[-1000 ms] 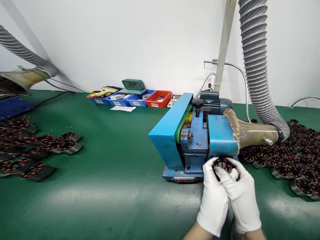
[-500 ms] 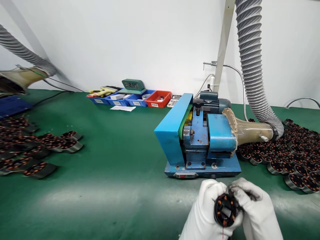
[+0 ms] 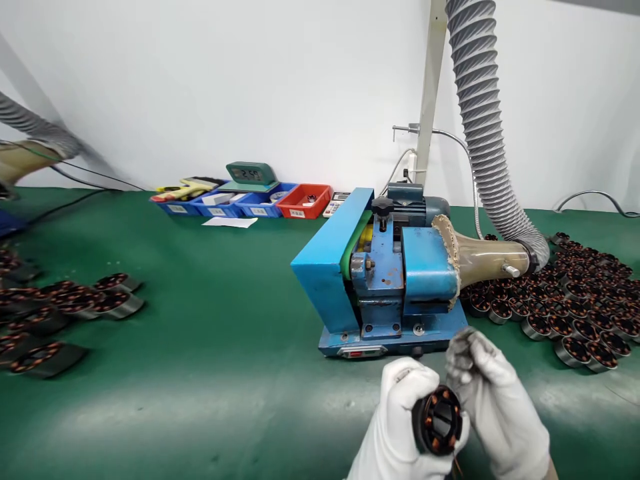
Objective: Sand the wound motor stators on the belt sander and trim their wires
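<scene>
In front of the machine's base, my left hand [image 3: 397, 417], in a white glove, is wrapped round a motor stator [image 3: 429, 421]. The stator is a black ring with copper windings inside, its round opening turned towards me. A thin copper-coloured wire hangs below it. My right hand [image 3: 493, 407], also gloved and with grey-smudged fingertips, is just right of the stator and a little higher. Its fingers are curled in towards the thumb; whatever may be between them is hidden. Directly beyond both hands stands a blue belt grinding machine [image 3: 383, 287].
Many stators [image 3: 580, 293] crowd the right side, with another group [image 3: 117, 303] at the left. A suction funnel [image 3: 490, 260] and grey hose [image 3: 480, 113] join the machine. Along the wall are blue bins [image 3: 220, 208], a red bin [image 3: 305, 202], a clock [image 3: 250, 173] and white paper [image 3: 230, 222].
My right hand has come away from the stator and risen slightly. The stator stays in my left hand, turned a little. The view has swung right, so the surroundings sit further left.
</scene>
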### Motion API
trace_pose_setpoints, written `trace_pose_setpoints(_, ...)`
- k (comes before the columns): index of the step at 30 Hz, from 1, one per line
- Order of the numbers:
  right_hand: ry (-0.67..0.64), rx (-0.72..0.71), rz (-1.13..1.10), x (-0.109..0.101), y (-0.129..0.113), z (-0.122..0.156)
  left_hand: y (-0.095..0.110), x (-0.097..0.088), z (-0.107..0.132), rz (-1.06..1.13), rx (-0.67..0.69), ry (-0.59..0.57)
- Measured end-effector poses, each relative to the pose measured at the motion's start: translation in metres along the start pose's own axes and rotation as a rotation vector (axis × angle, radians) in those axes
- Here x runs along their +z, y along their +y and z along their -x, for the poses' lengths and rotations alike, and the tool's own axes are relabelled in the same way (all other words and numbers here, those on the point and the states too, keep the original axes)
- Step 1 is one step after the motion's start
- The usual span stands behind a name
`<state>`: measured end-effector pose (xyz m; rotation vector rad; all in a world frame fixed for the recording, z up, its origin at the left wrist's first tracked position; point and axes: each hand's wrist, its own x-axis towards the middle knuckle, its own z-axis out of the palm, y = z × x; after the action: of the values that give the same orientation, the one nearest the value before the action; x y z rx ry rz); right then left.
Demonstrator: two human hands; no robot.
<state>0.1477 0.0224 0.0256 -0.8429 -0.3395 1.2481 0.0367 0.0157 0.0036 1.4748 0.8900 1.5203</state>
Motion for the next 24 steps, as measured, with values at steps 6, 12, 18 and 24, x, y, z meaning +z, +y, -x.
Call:
trace_pose_setpoints(6, 0.021, -0.197, 0.202, -0.018, 0.015, 0.005, -0.03, 0.002, -0.007, -0.193, 0.061, -0.024)
trace_pose_setpoints(12, 0.133, -0.347, 0.79, -0.006, 0.041, -0.004, -0.044, 0.021, -0.021, -0.007, -0.294, 0.109)
trace_pose_setpoints(18, 0.142, -0.381, 0.798, 0.005, 0.034, -0.025, -0.039, 0.033, -0.034, 0.326, -0.448, 0.123)
trace_pose_setpoints(24, 0.21, -0.322, 0.746, 0.01, 0.028, -0.026, -0.035, 0.039, -0.037, 0.352, -0.513, 0.145)
